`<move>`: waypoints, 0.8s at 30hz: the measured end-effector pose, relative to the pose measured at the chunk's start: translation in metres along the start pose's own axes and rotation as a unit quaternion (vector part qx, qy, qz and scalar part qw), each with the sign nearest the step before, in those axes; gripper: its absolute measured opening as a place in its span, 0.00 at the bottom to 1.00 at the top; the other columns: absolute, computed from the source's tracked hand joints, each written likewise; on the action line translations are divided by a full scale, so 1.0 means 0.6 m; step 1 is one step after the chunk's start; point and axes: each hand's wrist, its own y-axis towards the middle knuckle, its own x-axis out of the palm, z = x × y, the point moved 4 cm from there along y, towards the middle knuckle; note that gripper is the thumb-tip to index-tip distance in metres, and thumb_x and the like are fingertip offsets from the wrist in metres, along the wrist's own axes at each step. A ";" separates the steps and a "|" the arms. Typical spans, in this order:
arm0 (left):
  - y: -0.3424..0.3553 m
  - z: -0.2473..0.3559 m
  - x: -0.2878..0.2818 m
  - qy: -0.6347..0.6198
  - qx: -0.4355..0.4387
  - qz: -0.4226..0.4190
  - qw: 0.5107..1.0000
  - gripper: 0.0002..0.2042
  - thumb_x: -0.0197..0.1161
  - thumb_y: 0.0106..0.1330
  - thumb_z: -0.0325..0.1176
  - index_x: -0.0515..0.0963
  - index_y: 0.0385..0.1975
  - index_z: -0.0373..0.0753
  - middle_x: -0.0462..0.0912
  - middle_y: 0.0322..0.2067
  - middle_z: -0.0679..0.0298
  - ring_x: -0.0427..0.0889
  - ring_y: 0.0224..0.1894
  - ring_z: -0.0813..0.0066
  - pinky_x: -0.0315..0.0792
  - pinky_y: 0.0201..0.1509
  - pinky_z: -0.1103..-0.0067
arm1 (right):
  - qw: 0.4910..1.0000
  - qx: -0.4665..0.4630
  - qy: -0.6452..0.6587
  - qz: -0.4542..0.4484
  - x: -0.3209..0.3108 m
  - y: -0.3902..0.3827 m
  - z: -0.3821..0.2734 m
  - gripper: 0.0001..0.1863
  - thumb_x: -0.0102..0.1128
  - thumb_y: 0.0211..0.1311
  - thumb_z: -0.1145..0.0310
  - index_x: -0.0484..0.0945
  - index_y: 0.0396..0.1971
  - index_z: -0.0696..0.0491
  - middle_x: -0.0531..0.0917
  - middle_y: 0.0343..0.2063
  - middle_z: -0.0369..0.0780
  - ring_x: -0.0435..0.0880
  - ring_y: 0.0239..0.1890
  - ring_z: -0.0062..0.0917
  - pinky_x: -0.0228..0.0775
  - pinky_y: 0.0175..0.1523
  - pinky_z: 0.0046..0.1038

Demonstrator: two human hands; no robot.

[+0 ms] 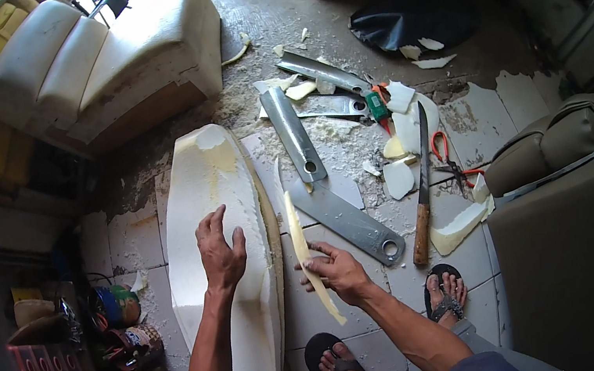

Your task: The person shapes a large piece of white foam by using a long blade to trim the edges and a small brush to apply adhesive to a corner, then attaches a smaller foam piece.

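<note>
A long white foam seat pad (192, 196) lies lengthwise on the tiles in front of me, with a yellowish patch near its far end. My left hand (222, 254) is over its middle, fingers spread and holding nothing; whether the palm presses on the foam I cannot tell. Just right of the pad, my right hand (336, 270) pinches a long, thin, pale yellow foam strip (298, 237) between thumb and fingers. The strip hangs tilted, narrowing toward its far end.
Flat grey metal blades (347, 223) lie right of the pad, near a wooden-handled long knife (424, 219), orange-handled scissors (444, 152) and foam scraps (399, 179). A white seat (139, 54) stands far left, a brown padded seat (574, 248) at right. Sandalled feet (337, 365) are below.
</note>
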 end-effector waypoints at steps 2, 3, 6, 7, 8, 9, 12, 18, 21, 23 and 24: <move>0.026 -0.015 0.047 0.059 -0.044 0.021 0.997 0.29 0.66 0.66 0.43 0.71 0.65 0.38 0.68 0.62 0.42 0.67 0.65 0.44 0.58 0.72 0.51 | 0.995 -0.058 0.032 0.071 -0.009 0.044 0.014 0.29 0.60 0.73 0.70 0.64 0.69 0.62 0.83 0.45 0.43 0.87 0.37 0.28 0.86 0.43 0.29; 0.037 -0.024 0.072 0.101 -0.051 0.026 0.993 0.32 0.67 0.65 0.47 0.69 0.65 0.38 0.66 0.63 0.43 0.64 0.67 0.44 0.55 0.72 0.47 | 0.992 -0.085 0.022 0.086 -0.008 0.065 0.017 0.30 0.61 0.71 0.73 0.64 0.70 0.61 0.82 0.44 0.43 0.87 0.36 0.26 0.86 0.41 0.27; 0.075 -0.028 0.123 0.190 -0.081 0.030 0.978 0.38 0.68 0.61 0.58 0.66 0.66 0.40 0.61 0.64 0.46 0.57 0.71 0.44 0.47 0.71 0.38 | 0.973 -0.128 -0.091 0.168 -0.018 0.144 0.038 0.33 0.61 0.66 0.75 0.64 0.71 0.56 0.82 0.44 0.43 0.85 0.36 0.26 0.86 0.39 0.26; 0.085 -0.022 0.126 0.200 -0.101 0.020 0.974 0.40 0.68 0.60 0.61 0.66 0.65 0.41 0.60 0.64 0.48 0.56 0.72 0.45 0.45 0.71 0.37 | 0.977 -0.083 -0.068 0.184 -0.007 0.147 0.027 0.32 0.63 0.64 0.65 0.70 0.69 0.52 0.84 0.44 0.45 0.86 0.39 0.28 0.81 0.44 0.29; 0.092 -0.021 0.131 0.211 -0.121 0.012 0.970 0.41 0.68 0.59 0.64 0.65 0.65 0.42 0.59 0.64 0.49 0.54 0.73 0.46 0.44 0.71 0.35 | 0.966 -0.098 -0.127 0.202 -0.011 0.170 0.027 0.31 0.62 0.64 0.64 0.72 0.68 0.52 0.83 0.43 0.46 0.86 0.41 0.30 0.80 0.46 0.30; 0.093 -0.026 0.139 0.252 -0.097 0.053 0.961 0.42 0.69 0.55 0.65 0.64 0.63 0.45 0.59 0.60 0.54 0.57 0.70 0.49 0.49 0.68 0.38 | 0.951 -0.113 -0.187 0.218 -0.015 0.197 0.031 0.30 0.61 0.65 0.62 0.73 0.67 0.52 0.83 0.43 0.47 0.85 0.43 0.31 0.79 0.48 0.31; 0.109 -0.028 0.126 0.234 -0.133 0.008 0.963 0.40 0.70 0.55 0.64 0.65 0.60 0.45 0.59 0.55 0.54 0.59 0.67 0.48 0.52 0.63 0.39 | 0.915 -0.206 -0.219 0.270 -0.003 0.247 0.036 0.25 0.59 0.69 0.59 0.78 0.63 0.51 0.83 0.42 0.49 0.84 0.47 0.37 0.75 0.54 0.35; 0.138 -0.026 0.130 0.287 -0.150 0.022 0.946 0.30 0.70 0.57 0.56 0.69 0.52 0.45 0.64 0.51 0.55 0.63 0.60 0.51 0.58 0.58 0.47 | 0.910 -0.197 -0.235 0.280 0.005 0.284 0.017 0.22 0.58 0.72 0.58 0.80 0.59 0.54 0.84 0.45 0.49 0.84 0.47 0.40 0.74 0.55 0.33; 0.143 -0.032 0.132 0.291 -0.142 0.031 0.946 0.26 0.69 0.59 0.52 0.71 0.50 0.44 0.66 0.50 0.55 0.65 0.59 0.52 0.60 0.57 0.49 | 0.875 -0.254 -0.285 0.297 0.016 0.290 0.019 0.21 0.59 0.72 0.60 0.81 0.59 0.54 0.84 0.45 0.48 0.84 0.45 0.39 0.75 0.52 0.33; 0.146 -0.031 0.135 0.289 -0.133 0.034 0.947 0.23 0.68 0.61 0.49 0.71 0.49 0.44 0.67 0.49 0.55 0.65 0.58 0.52 0.61 0.55 0.50 | 0.888 -0.225 -0.269 0.298 0.010 0.293 0.017 0.21 0.59 0.71 0.60 0.81 0.59 0.55 0.84 0.45 0.47 0.84 0.43 0.38 0.75 0.51 0.33; 0.148 -0.035 0.142 0.283 -0.128 0.030 0.950 0.22 0.68 0.61 0.48 0.71 0.49 0.44 0.67 0.49 0.55 0.65 0.58 0.53 0.61 0.55 0.50 | 0.893 -0.211 -0.261 0.299 0.005 0.294 0.017 0.21 0.60 0.71 0.60 0.81 0.59 0.55 0.84 0.45 0.47 0.84 0.42 0.38 0.75 0.50 0.33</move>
